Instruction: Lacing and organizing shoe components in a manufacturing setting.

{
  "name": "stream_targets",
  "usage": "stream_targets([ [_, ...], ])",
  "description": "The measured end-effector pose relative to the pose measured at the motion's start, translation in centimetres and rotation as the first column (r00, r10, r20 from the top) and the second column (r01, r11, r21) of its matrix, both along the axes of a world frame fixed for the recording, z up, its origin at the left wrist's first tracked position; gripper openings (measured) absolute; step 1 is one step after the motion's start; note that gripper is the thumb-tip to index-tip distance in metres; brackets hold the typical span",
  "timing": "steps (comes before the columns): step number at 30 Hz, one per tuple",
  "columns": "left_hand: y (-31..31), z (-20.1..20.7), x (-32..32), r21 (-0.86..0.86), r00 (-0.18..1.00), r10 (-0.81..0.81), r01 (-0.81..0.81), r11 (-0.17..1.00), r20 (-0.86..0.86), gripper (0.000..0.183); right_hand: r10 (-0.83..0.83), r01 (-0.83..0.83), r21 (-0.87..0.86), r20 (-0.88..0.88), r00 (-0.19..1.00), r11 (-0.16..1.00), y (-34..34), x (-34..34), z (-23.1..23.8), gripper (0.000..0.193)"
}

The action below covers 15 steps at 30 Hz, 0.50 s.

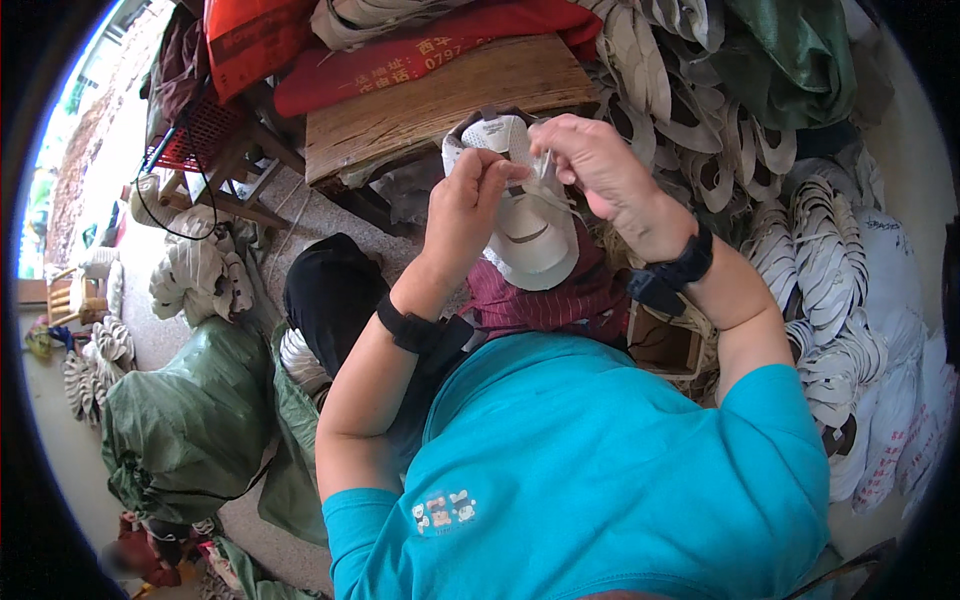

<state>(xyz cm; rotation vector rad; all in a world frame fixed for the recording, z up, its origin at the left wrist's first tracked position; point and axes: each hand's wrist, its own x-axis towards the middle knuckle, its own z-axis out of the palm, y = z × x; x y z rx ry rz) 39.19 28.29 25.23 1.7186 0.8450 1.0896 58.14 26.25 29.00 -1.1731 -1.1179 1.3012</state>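
Note:
A white shoe upper (pixel 532 252) with a perforated, dark-edged collar lies over my lap, its rounded toe toward me. My left hand (pixel 465 212) is closed at its left side, thumb and forefinger pinching the edge near the opening. Over the right side of the opening, my right hand (pixel 603 168) is raised with thumb and forefinger pressed together. Pale, thin strands show below its fingers, but what exactly it pinches is too small to tell. Maroon striped cloth (pixel 590 300) covers my lap under the upper.
A wooden bench (pixel 440 100) stands just ahead, with a red bag (pixel 430 65) on it. Bundles of pale shoe uppers (pixel 830 270) are heaped at the right. Green sacks (pixel 190 420) lie at the left, near a red basket (pixel 208 135) on a stool. An open box (pixel 665 345) sits by my right side.

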Motion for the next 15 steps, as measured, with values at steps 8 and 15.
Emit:
stream_targets([
  [8,0.4,1.6,-0.4,-0.091,0.974,0.144,-0.129,0.987,0.177,0.012,0.152,-0.162,0.051,0.165,0.975,0.985,-0.5,-2.0,2.7,0.015],
  [15,-0.1,1.9,-0.2,-0.296,0.937,0.109,-0.006,0.955,0.332,0.013,0.125,-0.141,0.112,0.141,0.982,0.984,-0.4,-2.9,1.0,0.010],
])
